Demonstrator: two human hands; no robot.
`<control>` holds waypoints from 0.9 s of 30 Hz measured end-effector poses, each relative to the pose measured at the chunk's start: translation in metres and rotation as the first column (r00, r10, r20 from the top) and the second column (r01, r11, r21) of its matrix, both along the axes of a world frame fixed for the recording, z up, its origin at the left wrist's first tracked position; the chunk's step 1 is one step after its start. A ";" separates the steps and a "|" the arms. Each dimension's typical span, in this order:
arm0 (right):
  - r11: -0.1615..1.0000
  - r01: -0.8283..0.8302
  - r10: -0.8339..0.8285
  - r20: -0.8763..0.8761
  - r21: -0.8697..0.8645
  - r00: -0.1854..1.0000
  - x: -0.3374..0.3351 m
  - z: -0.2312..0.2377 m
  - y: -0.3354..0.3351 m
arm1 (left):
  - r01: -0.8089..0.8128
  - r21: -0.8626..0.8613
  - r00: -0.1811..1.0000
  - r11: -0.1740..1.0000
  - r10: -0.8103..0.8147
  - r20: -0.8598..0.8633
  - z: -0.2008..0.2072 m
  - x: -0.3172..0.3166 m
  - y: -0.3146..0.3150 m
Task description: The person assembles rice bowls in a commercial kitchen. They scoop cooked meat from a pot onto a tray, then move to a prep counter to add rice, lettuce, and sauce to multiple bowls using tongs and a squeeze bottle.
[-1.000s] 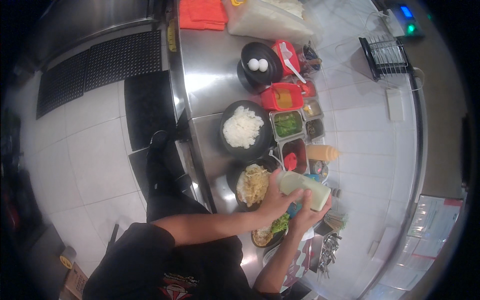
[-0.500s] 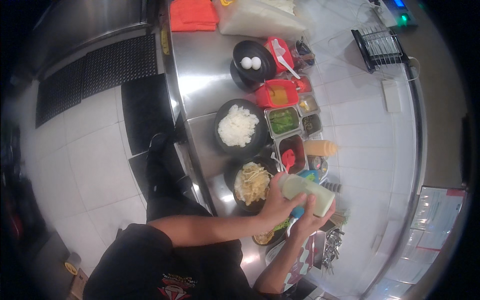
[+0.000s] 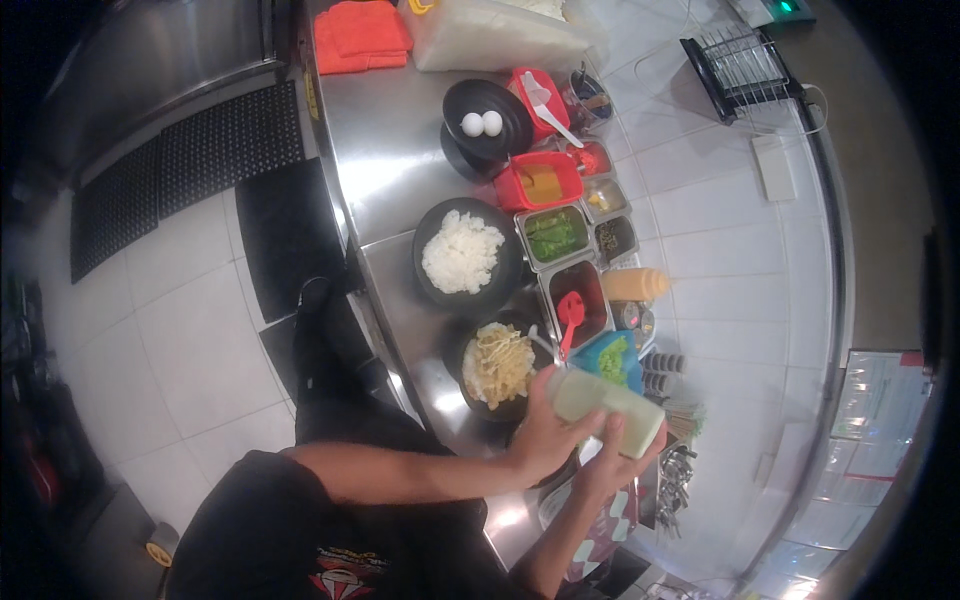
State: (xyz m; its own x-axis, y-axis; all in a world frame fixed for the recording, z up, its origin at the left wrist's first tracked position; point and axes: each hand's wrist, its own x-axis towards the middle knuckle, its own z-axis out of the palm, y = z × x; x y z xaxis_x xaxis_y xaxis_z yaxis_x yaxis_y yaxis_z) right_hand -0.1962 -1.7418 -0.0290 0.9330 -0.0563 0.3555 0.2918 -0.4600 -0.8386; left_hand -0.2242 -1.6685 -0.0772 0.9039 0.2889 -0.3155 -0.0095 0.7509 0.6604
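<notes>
Both my hands grip a squeeze bottle (image 3: 605, 410) of pale green-white sauce, tilted so that its top end points left toward a dark bowl (image 3: 465, 345). My left hand (image 3: 548, 428) wraps round the top end, and my right hand (image 3: 622, 458) holds the base. In that bowl lies white rice under a pale yellow-brown topping (image 3: 500, 365) with thin streaks of sauce. The bottle's tip is hidden behind my left hand. Just beyond is a second dark bowl (image 3: 425, 275) with a mound of white rice (image 3: 462, 252).
Two white eggs (image 3: 482, 124) sit on a black plate (image 3: 488, 95). Along the counter's right side stand a red tub (image 3: 540, 183), metal pans with greens (image 3: 557, 233) and a red spoon (image 3: 570, 310), an orange sauce bottle (image 3: 637, 284), and lettuce (image 3: 612, 360). Cutlery (image 3: 677, 480) lies nearer.
The view has shifted slightly, so the counter things appear further left. My hands still hold the bottle, now a little lower in view. My left arm now hides most of the nearer dish with greens.
</notes>
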 end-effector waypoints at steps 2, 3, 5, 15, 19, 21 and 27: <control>1.000 -0.027 0.027 -0.002 0.003 1.000 -0.011 -0.001 -0.002 | -0.080 -0.128 0.991 0.989 0.093 0.096 0.000 -0.014 -0.004; 0.999 -0.039 0.039 -0.002 0.008 0.999 -0.012 -0.001 -0.003 | -0.051 -0.216 0.996 0.975 0.067 0.064 0.000 -0.015 -0.006; 1.000 -0.016 0.016 0.004 0.017 1.000 -0.008 -0.001 -0.002 | -0.093 -0.184 0.981 0.978 0.122 0.150 -0.001 -0.009 -0.007; 0.998 0.060 -0.060 0.002 -0.012 0.998 -0.019 0.005 -0.004 | -0.019 -0.170 0.995 0.985 0.036 0.095 0.003 -0.015 -0.018; 0.993 0.115 -0.115 0.012 -0.035 0.993 -0.013 0.009 -0.011 | -0.036 -0.106 0.984 0.994 0.054 0.169 0.001 -0.007 -0.024; 0.998 0.066 -0.066 0.076 -0.001 0.995 -0.008 0.011 -0.012 | -0.038 -0.201 0.963 0.979 0.090 0.255 0.002 0.001 -0.024; 0.982 0.186 -0.187 -0.024 -0.017 0.982 -0.033 0.008 -0.020 | 0.019 -0.200 0.998 0.980 -0.006 0.068 0.010 -0.025 -0.025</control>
State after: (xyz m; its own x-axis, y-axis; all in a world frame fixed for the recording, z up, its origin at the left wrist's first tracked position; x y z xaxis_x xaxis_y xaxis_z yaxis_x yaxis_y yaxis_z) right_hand -0.2294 -1.7616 -0.0210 0.9155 -0.2252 0.3335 0.1779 -0.5167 -0.8375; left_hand -0.2490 -1.6939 -0.0675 0.9280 0.2146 -0.3044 -0.0385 0.8682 0.4947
